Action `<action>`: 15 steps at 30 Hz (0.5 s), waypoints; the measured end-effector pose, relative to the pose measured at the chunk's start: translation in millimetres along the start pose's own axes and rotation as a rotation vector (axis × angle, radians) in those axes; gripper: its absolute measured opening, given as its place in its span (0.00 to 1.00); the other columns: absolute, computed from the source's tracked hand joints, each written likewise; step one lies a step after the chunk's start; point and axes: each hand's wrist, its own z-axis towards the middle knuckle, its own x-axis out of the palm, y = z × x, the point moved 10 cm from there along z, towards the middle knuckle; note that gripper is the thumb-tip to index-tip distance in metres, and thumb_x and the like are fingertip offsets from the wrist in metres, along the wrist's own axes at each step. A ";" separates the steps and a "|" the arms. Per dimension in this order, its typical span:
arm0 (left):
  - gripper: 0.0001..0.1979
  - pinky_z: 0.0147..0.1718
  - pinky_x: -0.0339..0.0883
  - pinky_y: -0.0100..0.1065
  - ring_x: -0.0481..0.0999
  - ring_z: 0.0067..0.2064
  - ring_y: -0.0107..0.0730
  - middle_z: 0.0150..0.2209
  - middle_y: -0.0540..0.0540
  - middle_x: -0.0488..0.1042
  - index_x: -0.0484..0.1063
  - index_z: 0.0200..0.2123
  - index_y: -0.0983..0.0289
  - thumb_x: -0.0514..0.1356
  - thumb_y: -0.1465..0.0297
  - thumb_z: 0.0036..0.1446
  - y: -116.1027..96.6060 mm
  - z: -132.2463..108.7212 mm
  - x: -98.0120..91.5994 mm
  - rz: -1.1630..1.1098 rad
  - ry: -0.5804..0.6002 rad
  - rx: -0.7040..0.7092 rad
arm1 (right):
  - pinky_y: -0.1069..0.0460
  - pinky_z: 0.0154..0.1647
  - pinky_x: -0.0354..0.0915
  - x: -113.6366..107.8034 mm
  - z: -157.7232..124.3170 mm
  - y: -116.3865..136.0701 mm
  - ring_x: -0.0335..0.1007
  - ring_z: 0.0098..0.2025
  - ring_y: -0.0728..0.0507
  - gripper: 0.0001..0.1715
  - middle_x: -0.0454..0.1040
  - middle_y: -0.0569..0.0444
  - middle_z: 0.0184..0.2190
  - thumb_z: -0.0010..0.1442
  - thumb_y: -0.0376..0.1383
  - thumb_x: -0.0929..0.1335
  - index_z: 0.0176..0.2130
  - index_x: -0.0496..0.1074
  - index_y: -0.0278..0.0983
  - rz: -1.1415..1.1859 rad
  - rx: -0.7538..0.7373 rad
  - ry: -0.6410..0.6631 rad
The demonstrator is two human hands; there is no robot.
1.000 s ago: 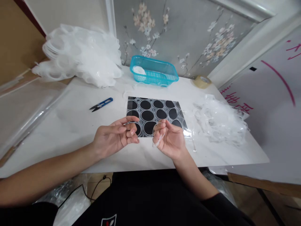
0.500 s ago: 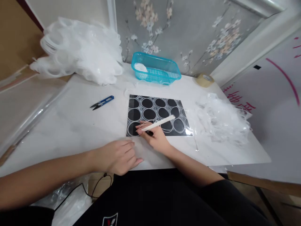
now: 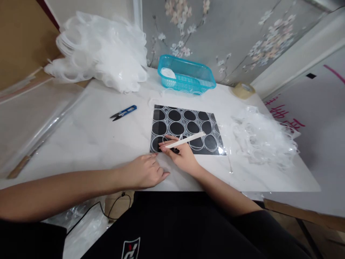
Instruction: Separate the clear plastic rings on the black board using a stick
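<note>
My right hand (image 3: 183, 156) is closed around a slim white stick (image 3: 188, 139), whose far end points up to the right. Its fingers rest over the lower left of a black sheet (image 3: 176, 127) patterned with pale rings. A small white loop stands up beside the stick; what the fingertips pinch besides it is too small to make out. My left hand (image 3: 148, 172) lies loosely curled on the table near its front edge. One fingertip reaches the sheet's lower left corner, and no object shows in that hand.
Blue thread snips (image 3: 124, 113) lie left of the sheet. Behind it stands a turquoise basket (image 3: 188, 66) with a white roundish item inside. Translucent white rings are heaped at back left (image 3: 107, 54) and at right (image 3: 265, 138). A tape roll (image 3: 244, 90) sits at back right.
The view has shifted slightly, moving the scene to the right. My left hand has moved up toward the sheet's lower left corner. My right hand keeps the white stick over the sheet.
</note>
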 end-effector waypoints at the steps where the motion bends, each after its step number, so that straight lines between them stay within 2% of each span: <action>1: 0.18 0.40 0.71 0.40 0.70 0.23 0.31 0.18 0.53 0.69 0.69 0.20 0.65 0.54 0.68 0.63 1.4 0.4 1.8 -0.018 0.018 -0.010 | 0.40 0.58 0.60 0.5 -0.2 0.0 0.65 0.58 0.40 0.07 0.80 0.51 0.41 0.59 0.36 0.68 0.34 0.78 0.41 0.001 -0.007 0.000; 10: 0.20 0.38 0.71 0.41 0.69 0.21 0.32 0.17 0.54 0.69 0.70 0.19 0.66 0.53 0.68 0.63 1.6 0.5 7.9 0.074 0.056 0.004 | 0.40 0.58 0.61 2.4 -0.3 -0.2 0.65 0.57 0.40 0.07 0.80 0.52 0.40 0.59 0.35 0.68 0.35 0.78 0.42 -0.012 -0.039 0.008; 15: 0.18 0.40 0.71 0.43 0.71 0.25 0.34 0.20 0.54 0.71 0.70 0.22 0.66 0.53 0.68 0.63 4.0 2.9 -3.8 0.056 0.020 -0.033 | 0.41 0.59 0.59 5.0 -2.6 5.7 0.66 0.57 0.41 0.09 0.80 0.52 0.40 0.61 0.35 0.66 0.37 0.78 0.41 -0.061 -0.107 0.023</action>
